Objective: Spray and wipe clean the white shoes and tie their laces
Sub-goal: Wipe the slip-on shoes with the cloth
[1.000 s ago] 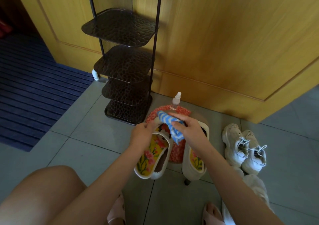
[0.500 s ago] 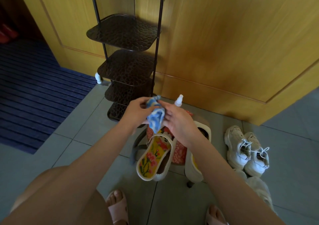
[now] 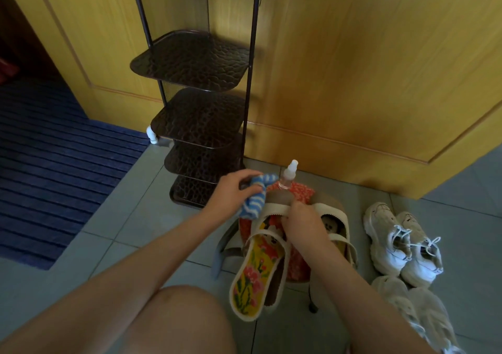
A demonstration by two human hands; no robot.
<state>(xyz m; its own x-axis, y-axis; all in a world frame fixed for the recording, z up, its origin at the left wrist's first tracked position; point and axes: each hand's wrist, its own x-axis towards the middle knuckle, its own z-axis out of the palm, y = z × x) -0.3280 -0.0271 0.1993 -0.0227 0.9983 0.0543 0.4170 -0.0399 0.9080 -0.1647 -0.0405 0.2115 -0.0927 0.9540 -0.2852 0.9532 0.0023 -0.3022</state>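
White shoes (image 3: 402,245) stand as a pair on the floor tiles, right of the stool (image 3: 303,192), and no hand touches them. Their laces lie slack over the openings; knotted or not, I can't tell from here. The left hand (image 3: 231,196), at the stool's back-left corner, has its grip closed round a blue-white striped cloth (image 3: 254,203). The right hand (image 3: 301,222) is over the stool's middle, grip curled on the front strap of the flowered sandal (image 3: 251,280). This sandal lies on the stool w/ its mate (image 3: 341,231), heel hanging off the front. The spray bottle (image 3: 288,175) stands upright at the stool's back edge, untouched. My judgement: the real task is hardly begun. The cloth is in hand, but the sandals occupy the stool, & spraying, wiping and lace-tying all remain. A 2nd, beige pair (image 3: 415,310) lies right of the stool too, nearer the person.
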